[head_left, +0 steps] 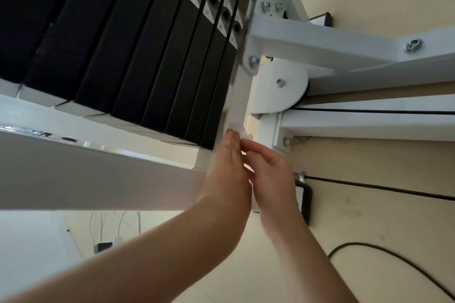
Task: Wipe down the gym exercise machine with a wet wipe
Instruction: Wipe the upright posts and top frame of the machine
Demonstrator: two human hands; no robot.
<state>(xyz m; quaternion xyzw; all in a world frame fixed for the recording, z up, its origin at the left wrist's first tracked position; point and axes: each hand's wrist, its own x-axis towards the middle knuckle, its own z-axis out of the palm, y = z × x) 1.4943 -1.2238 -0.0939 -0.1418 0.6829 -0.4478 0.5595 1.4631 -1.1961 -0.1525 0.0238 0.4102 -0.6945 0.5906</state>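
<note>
Step in hand: I was wiping the white upright post (242,98) of the weight machine, at the frame corner beside the black weight stack (147,56).
Wet wipe: the wet wipe (236,128) sat bunched against the post just past my fingertips, white on white. A scrap of it also showed between my two hands. How much lay folded under my palm I could not tell.
Left hand: my left hand (227,167) had its fingers straight and close together, laid along the post and pressing the wipe onto it.
Right hand: my right hand (269,172) was touching the left, its fingers curled inward. It looked to be pinching the wipe's near edge.
Beyond the hands: the weight stack rose up and to the left of my left hand. A rounded pulley cover (280,88) sat up and to the right of my right hand, with a black cable (369,111) running off to the right.
Beside my left wrist: a broad pale beam (98,174) ran off to the left.
Progress: mid-task, by my guess; no wet sheen showed which parts were done.
Next move: it called for sliding the wipe along the post away from me, toward the bolted bracket (253,60). The left hand would keep flat pressure while the right stopped the wipe bunching. The narrow gap between post and stack could snag the wipe.
</note>
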